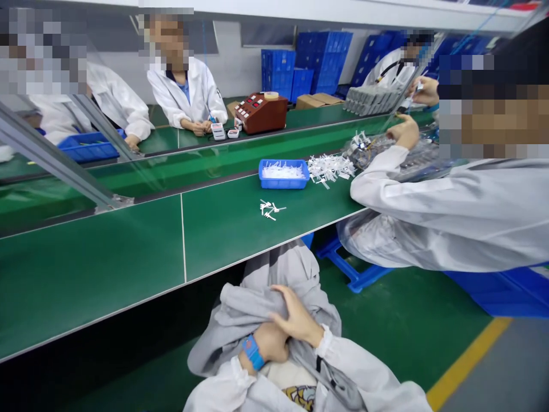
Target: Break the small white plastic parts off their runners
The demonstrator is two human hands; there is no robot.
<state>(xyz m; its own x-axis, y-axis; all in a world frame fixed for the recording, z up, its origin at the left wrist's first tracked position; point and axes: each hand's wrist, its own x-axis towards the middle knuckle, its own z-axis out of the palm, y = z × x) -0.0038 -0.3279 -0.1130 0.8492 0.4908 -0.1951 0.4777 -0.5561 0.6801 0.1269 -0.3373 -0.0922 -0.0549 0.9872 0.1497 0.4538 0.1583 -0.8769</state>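
Both hands rest over my lap, below the bench edge. My right hand lies on grey cloth, its thumb and fingers apart and nothing visible between them. Beneath and beside it is my left hand, with a blue wristband at its wrist. The left fingers are hidden, so their state does not show. Forward on the green bench lies a small group of white plastic pieces, apart from both hands. Behind them stands a blue tray of similar pieces, with a loose white pile at its right.
A co-worker's sleeve reaches over the bench at right, near clear bags. A sunken green strip runs behind the bench. Across it are other people, a red-brown control box and a metal post at left.
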